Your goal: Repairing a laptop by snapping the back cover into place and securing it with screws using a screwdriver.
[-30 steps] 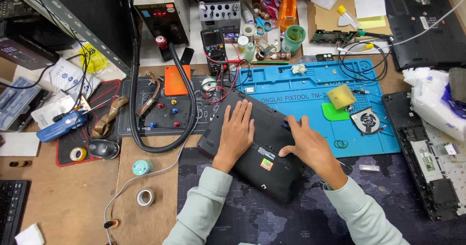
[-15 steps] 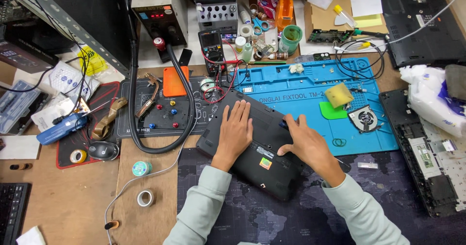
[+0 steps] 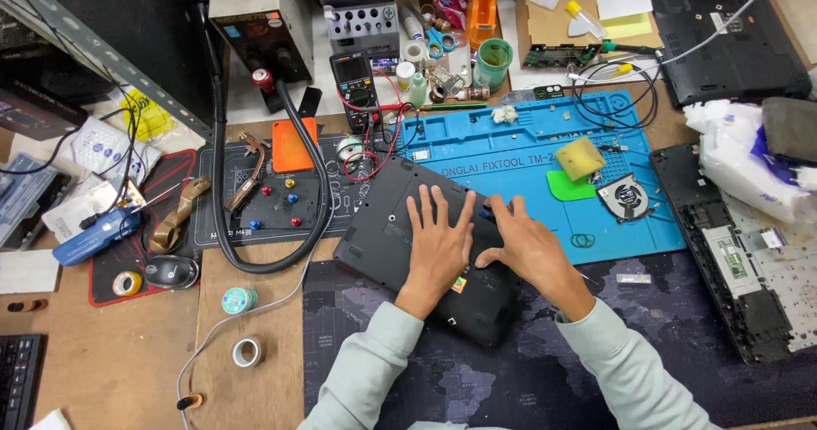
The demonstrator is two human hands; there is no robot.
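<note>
A black laptop (image 3: pixel 383 226) lies upside down, at an angle, across the dark desk mat (image 3: pixel 528 370) and the blue repair mat (image 3: pixel 528 153). My left hand (image 3: pixel 438 243) rests flat on its bottom cover with the fingers spread. My right hand (image 3: pixel 528 247) lies on the cover just to the right, its fingers pressing at the laptop's far edge. A small coloured sticker (image 3: pixel 459 285) on the cover shows by my left wrist. Neither hand holds anything.
A yellow sponge (image 3: pixel 580 157), a green pad and a cooling fan (image 3: pixel 624 198) lie on the blue mat. Opened laptop parts (image 3: pixel 732 251) sit at the right. A multimeter (image 3: pixel 359 85), tape rolls (image 3: pixel 247 351), a mouse (image 3: pixel 170 270) and a black hose (image 3: pixel 223 183) crowd the left.
My two hands have moved closer together on the laptop's bottom cover. My right hand has shifted left toward the far edge. The laptop has stayed where it was.
</note>
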